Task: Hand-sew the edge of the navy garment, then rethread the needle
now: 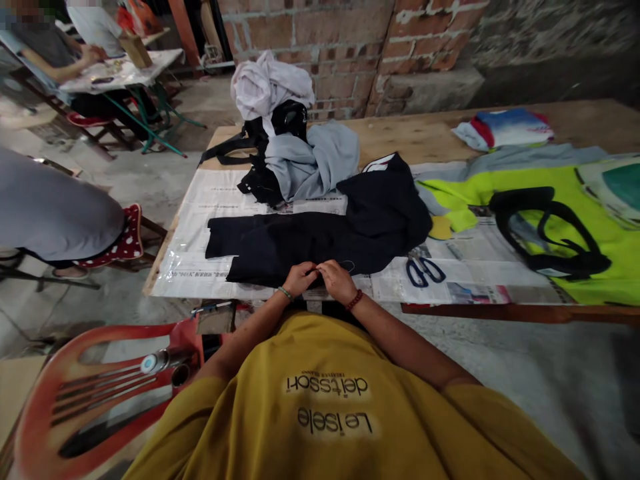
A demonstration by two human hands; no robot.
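A pair of dark navy trousers (pixel 300 233) lies across the table, its leg ends to the left and the rest bunched to the right. At its near edge, my left hand (pixel 300 279) is closed in a pinch on the cloth. Close beside it, fingertips almost touching, my right hand (pixel 339 281) pinches too; what is between its fingers is too small to make out. A thin pale loop of thread (pixel 350 267) shows on the dark cloth just past my right hand. Blue-handled scissors (pixel 425 272) lie to the right of the trousers.
Newspaper (pixel 180 267) covers the table. Grey cloth (pixel 320 157) and a white bundle (pixel 270 83) are piled behind. A lime-yellow garment (pixel 465 190) lies right, under a black strapped item (pixel 545 230). A red chair (pixel 100 333) stands left; people sit beyond.
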